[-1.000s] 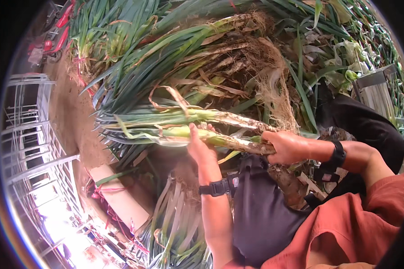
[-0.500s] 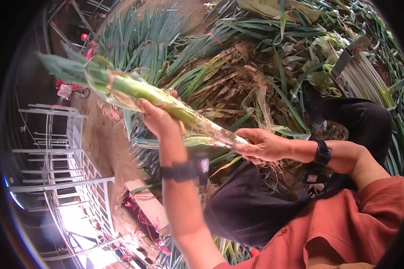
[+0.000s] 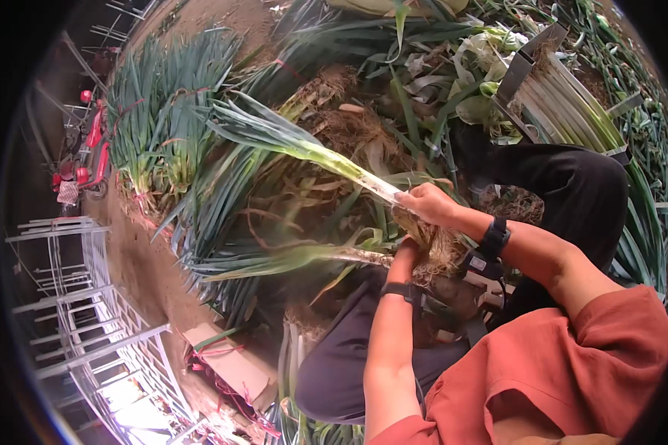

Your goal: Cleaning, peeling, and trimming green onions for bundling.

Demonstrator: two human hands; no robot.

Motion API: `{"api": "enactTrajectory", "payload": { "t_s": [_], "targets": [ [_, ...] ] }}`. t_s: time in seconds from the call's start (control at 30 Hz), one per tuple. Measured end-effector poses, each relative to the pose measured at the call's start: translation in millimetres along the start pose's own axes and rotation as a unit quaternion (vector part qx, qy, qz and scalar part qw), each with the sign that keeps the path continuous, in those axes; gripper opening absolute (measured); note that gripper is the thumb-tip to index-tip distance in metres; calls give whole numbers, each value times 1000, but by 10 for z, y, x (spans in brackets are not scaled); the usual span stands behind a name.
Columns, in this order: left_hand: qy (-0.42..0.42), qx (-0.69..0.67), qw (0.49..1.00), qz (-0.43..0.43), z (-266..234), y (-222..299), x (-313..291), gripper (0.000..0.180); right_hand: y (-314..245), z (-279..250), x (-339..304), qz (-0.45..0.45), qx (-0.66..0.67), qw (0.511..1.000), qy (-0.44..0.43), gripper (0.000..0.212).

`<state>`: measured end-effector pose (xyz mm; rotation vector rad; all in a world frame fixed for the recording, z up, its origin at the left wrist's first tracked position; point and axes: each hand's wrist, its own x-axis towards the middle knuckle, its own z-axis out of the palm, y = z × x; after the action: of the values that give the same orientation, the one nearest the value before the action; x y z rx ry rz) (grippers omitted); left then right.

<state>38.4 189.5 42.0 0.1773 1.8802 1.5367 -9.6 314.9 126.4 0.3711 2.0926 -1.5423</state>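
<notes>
A long leek (image 3: 349, 165) slants across the middle, its green leaves up to the left and its white stem toward me. My right hand (image 3: 432, 204) is closed round the lower white stem. Just below it, my left hand (image 3: 410, 251) is among the brownish roots (image 3: 439, 252) at the stem's end. Those roots hide its fingers, so what it grips does not show. Another leek (image 3: 312, 258) lies under the held one, its pale end close to my left wrist.
Tied leek bundles (image 3: 174, 111) stand at the far left. A metal holder (image 3: 516, 74) with several leeks in it is at the right. Loose leaves and roots cover the ground ahead. A white metal rack (image 3: 119, 297) and a cardboard piece (image 3: 234, 363) are at the left.
My left hand has left the middle of the leek and come down to its root end. The leek has swung to slant more steeply. The view has shifted to the right.
</notes>
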Motion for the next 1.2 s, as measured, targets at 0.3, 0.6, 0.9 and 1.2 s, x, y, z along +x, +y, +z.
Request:
{"api": "enactTrajectory", "payload": {
  "t_s": [0.3,0.6,0.9,1.2],
  "targets": [
    [358,-437,825,9,-1537,353,106,77,-146,300,-488,-37,48,992,-110,35],
    [269,-604,749,46,-2012,271,265,44,-224,175,-705,137,318,878,-330,44],
    [49,-390,917,-64,-681,-276,370,44,-354,-154,-342,154,407,857,-274,39],
    [393,-404,826,-13,-1455,635,504,54,-228,-78,-416,-128,-140,981,-45,30]
  ]
}}
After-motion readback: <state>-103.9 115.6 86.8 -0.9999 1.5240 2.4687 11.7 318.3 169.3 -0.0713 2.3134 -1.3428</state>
